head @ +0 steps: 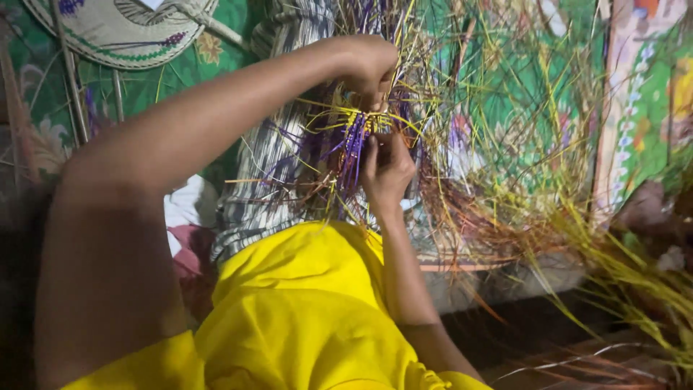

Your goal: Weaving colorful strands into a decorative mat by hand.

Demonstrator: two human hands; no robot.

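Two bare hands in view, one round woven straw fan (123,32) at the top left corner of the floor, and purple, yellow and green straw strands (505,144) beyond counting.

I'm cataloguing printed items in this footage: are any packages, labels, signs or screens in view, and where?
None in view: no package, label, sign or screen.
The left hand and right hand work purple and yellow strands.
A woven round fan lies top left on flowered green cloth.
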